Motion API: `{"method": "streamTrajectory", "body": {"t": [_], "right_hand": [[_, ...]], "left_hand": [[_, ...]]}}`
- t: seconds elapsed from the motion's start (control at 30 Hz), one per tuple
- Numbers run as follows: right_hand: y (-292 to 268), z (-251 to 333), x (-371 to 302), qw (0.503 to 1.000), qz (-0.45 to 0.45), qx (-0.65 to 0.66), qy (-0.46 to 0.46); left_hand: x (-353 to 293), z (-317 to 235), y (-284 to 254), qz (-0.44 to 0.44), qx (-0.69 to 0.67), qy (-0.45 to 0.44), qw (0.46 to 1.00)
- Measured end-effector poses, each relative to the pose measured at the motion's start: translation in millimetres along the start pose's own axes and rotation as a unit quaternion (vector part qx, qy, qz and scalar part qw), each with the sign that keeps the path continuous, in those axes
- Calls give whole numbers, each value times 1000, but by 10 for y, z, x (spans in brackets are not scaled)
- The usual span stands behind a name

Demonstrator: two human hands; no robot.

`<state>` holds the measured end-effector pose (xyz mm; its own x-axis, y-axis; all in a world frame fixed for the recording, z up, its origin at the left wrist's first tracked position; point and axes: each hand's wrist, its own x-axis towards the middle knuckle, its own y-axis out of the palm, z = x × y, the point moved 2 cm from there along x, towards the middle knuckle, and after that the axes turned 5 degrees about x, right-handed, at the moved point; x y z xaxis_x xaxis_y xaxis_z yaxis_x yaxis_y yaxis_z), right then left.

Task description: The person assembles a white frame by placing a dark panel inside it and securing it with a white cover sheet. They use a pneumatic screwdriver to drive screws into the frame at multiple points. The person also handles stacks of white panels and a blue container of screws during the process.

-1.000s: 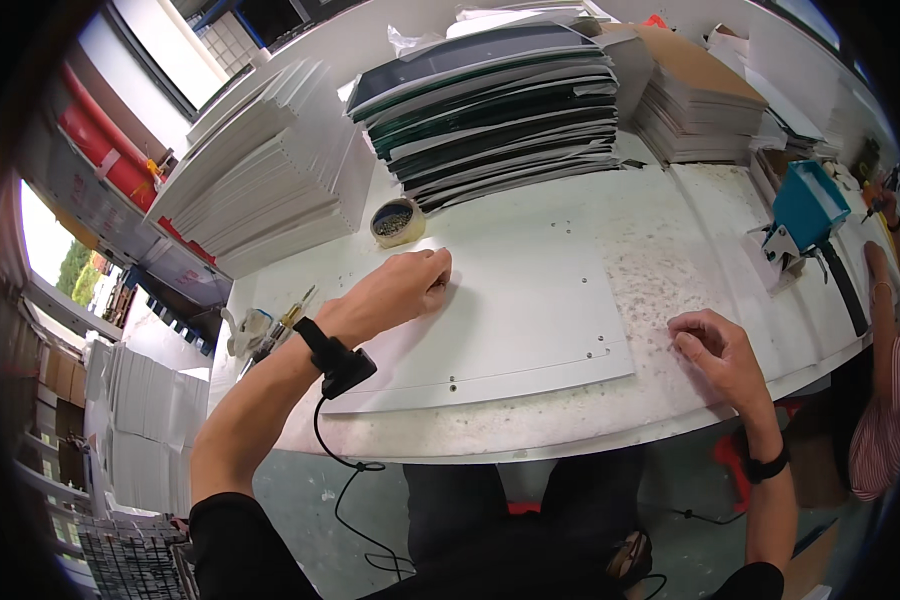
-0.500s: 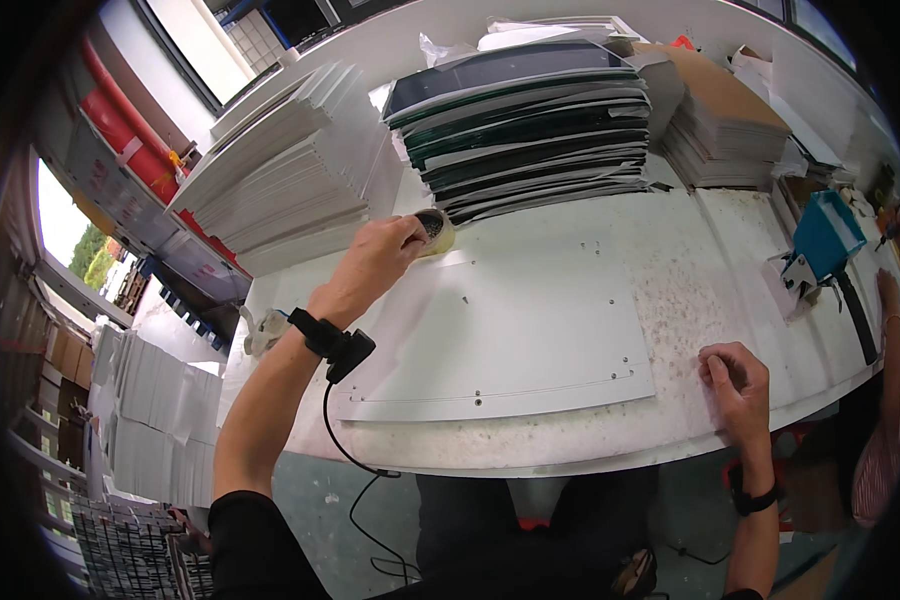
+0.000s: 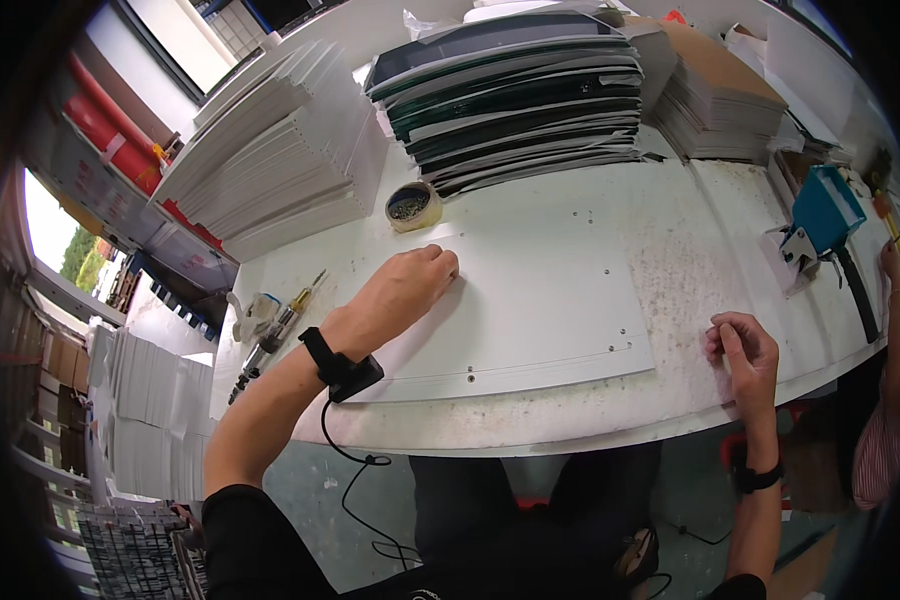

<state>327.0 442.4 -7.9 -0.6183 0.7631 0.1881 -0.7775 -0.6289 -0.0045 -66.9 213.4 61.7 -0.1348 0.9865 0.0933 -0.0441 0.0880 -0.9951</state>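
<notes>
A white flat panel (image 3: 540, 300) lies on the white table, with small screws (image 3: 471, 378) standing at several spots near its edges. My left hand (image 3: 400, 288) rests low over the panel's left part, fingertips pinched together; what they hold, if anything, is hidden. Just beyond it sits a round yellowish-clear ring (image 3: 430, 212), seemingly a tape roll, filled with small metal screws (image 3: 408, 208). Beside my left forearm lies a slim screwdriver-like tool (image 3: 285, 322) with a yellowish section. My right hand (image 3: 748, 358) is at the table to the right of the panel, fingers curled; their contents are hidden.
Stacks of white sheets (image 3: 290, 180) and dark-edged panels (image 3: 520, 110) stand at the back. Brown-topped boards (image 3: 720, 90) are at the back right. A teal device with a black lever (image 3: 825, 215) stands at the right. Another person's arm (image 3: 892, 310) shows at the far right.
My left hand has come out of the screw-filled ring and moved nearer, over the panel. The slim tool shows more fully. The right hand stays beside the panel.
</notes>
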Motion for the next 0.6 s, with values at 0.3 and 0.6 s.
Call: {"method": "streamTrajectory", "body": {"t": [0.3, 0.6], "right_hand": [[-46, -23, 6, 1000, -17, 20, 6], [-25, -47, 18, 999, -17, 50, -12]], "left_hand": [[263, 382, -264, -106, -14, -48, 993], [-385, 745, -333, -215, -69, -189, 956]]}}
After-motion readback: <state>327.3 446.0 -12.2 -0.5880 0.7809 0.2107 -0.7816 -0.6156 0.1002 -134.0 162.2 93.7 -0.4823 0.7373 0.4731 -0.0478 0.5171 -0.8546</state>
